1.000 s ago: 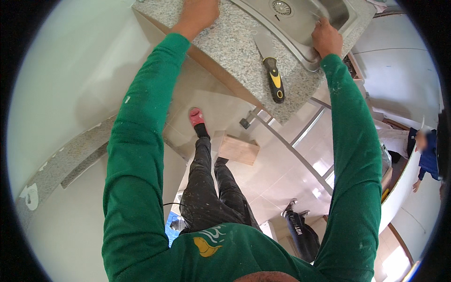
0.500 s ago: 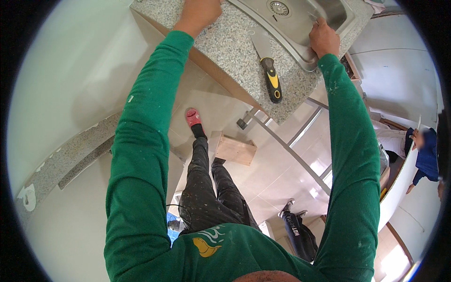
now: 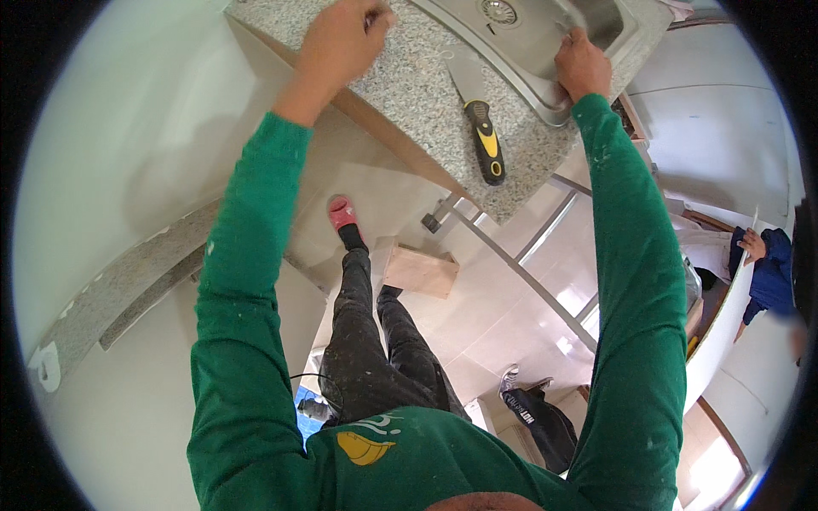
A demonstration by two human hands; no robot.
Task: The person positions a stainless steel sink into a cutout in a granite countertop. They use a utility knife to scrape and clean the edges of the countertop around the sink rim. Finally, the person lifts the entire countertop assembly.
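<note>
My left hand (image 3: 345, 44) is raised above the left part of the speckled stone countertop (image 3: 417, 75), its fingers curled together. Whatever may be between them is too small to make out. Over the near right rim of the stainless steel sink (image 3: 538, 100), my right hand (image 3: 584, 66) is closed, its thumb and fingers pressed together towards the basin; I cannot make out what it holds. Between the hands lies a putty knife (image 3: 486, 145) with a black and yellow handle, its blade pointing away from me, touched by neither hand. The drain strainer (image 3: 499, 12) shows inside the basin.
Below the counter's near edge stand a wooden box (image 3: 421, 271) and a grey metal frame (image 3: 521, 264) on the tiled floor. A stone ledge (image 3: 128, 281) runs along the left wall. At the right, another person in dark blue (image 3: 771, 268) holds a white panel (image 3: 720, 349). Another person's legs (image 3: 538, 426) show below.
My left hand has moved towards me and slightly left, with more of it now in view. My right hand stays at the sink rim. The putty knife lies unmoved on the counter.
</note>
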